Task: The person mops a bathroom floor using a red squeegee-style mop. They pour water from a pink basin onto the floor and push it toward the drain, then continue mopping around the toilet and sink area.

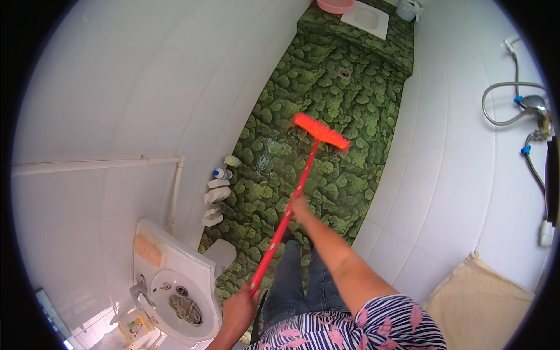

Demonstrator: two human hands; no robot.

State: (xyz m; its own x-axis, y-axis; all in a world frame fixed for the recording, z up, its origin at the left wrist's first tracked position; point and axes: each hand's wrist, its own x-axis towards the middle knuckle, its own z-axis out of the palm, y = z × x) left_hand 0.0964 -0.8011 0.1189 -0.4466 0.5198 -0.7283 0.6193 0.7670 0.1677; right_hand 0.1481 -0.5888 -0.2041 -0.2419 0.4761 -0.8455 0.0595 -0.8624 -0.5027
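Note:
A floor brush with an orange-red head (320,131) and bristles rests on or just over the green leaf-patterned floor (350,183). Its long red handle (272,246) runs down towards me. My right hand (298,208) grips the handle about midway, slightly blurred. Near the handle's lower end, my left hand (240,308) is closed around it. A wet, shiny patch (264,159) shows on the floor left of the brush head.
A washbasin (166,302) holding a crumpled cloth (186,309) stands at lower left. Several bottles (223,173) line the left wall. Beyond the floor drain (344,73) are a raised step, a squat toilet (366,19) and a pink basin (336,4). A shower hose (484,103) hangs right; beige cloth (477,302) lies lower right.

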